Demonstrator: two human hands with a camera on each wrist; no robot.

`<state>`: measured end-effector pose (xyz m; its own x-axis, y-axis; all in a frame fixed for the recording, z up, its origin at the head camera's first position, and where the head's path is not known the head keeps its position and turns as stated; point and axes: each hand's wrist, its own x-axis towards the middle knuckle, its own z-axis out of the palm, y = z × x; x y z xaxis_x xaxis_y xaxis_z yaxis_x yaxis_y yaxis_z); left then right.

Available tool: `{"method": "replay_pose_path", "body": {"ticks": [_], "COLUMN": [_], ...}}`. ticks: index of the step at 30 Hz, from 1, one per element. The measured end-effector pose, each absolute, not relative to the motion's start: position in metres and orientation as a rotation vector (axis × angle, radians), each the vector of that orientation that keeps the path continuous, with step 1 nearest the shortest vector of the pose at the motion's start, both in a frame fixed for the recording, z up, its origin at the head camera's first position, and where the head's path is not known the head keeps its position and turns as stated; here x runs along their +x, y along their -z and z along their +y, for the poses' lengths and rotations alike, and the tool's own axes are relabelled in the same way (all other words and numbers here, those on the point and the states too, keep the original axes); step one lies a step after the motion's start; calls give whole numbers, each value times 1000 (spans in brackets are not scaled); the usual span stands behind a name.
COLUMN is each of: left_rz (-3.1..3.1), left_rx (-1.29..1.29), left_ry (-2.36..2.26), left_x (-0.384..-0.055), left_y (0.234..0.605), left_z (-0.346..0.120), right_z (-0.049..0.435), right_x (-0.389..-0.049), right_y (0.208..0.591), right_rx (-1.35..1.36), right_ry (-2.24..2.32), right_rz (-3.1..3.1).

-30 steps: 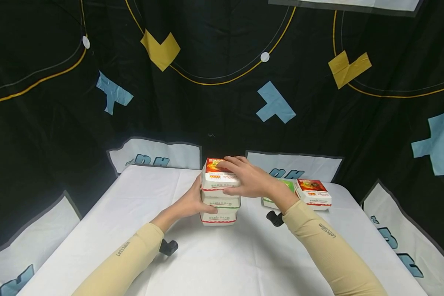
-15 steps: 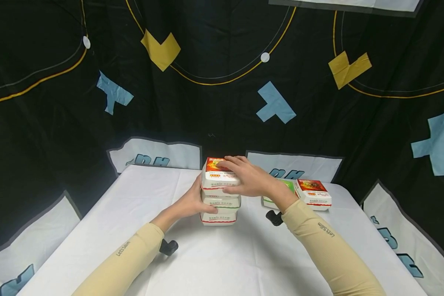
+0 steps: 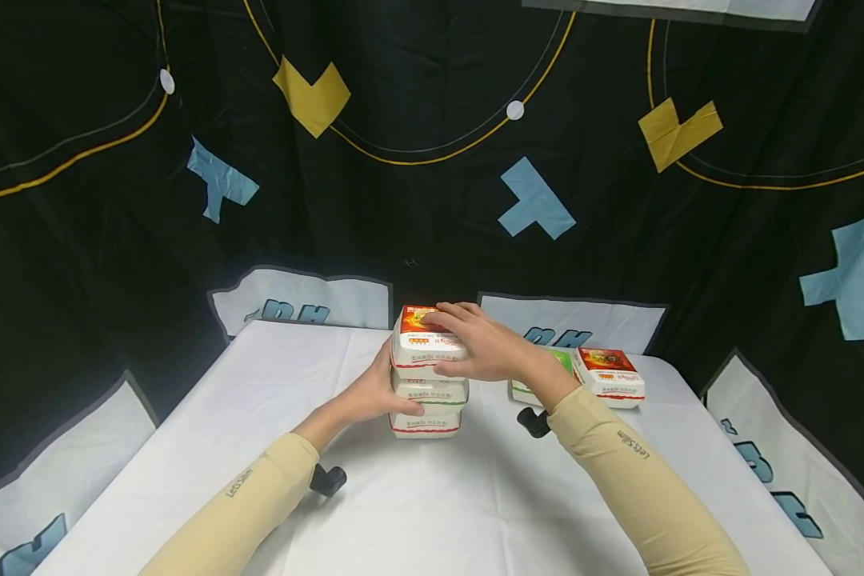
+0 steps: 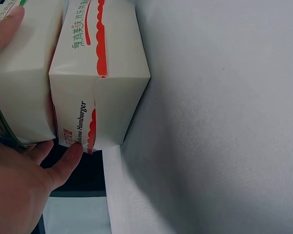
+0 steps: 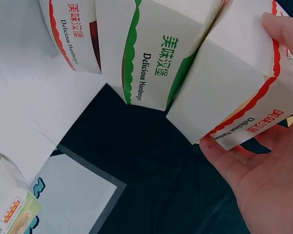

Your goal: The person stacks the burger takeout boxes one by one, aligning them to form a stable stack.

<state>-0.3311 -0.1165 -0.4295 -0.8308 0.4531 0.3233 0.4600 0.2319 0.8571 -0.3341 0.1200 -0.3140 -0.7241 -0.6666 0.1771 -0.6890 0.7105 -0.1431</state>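
Note:
Three white hamburger boxes stand stacked in the head view. The top box (image 3: 425, 352) and bottom box (image 3: 427, 426) have red trim; the middle box (image 3: 441, 393) has green trim. My left hand (image 3: 366, 394) grips the stack from the left, thumb across the front of the middle box. In the left wrist view, a fingertip also touches the side of the bottom box (image 4: 78, 92). From the right, my right hand (image 3: 486, 350) holds the top box between thumb and fingers. The right wrist view shows this top box (image 5: 224, 87) tilted against the middle box (image 5: 156, 53).
Right of the stack, a green-trimmed box (image 3: 524, 394), partly hidden by my right forearm, stands beside a red-topped box (image 3: 610, 378). All rest on a white-covered table (image 3: 403, 512). A black curtain (image 3: 418, 216) hangs behind its far edge.

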Motion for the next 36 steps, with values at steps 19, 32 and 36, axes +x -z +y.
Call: {"method": "replay_pose_path", "body": {"ticks": [19, 32, 36], "left_rz": [-2453, -2449, -2475], "left_rx": [-891, -888, -830], "left_ry": [1736, 1728, 1711], "left_x": [-332, -330, -328], "left_y": [430, 428, 427], "left_z": [-117, -117, -117], "right_z": [120, 120, 121], "right_x": [-336, -337, -337], "right_y": [312, 313, 312], "right_rx": [1128, 1122, 1120], "right_ry": [-317, -310, -308], "right_rz": [-2789, -2810, -2816]}}
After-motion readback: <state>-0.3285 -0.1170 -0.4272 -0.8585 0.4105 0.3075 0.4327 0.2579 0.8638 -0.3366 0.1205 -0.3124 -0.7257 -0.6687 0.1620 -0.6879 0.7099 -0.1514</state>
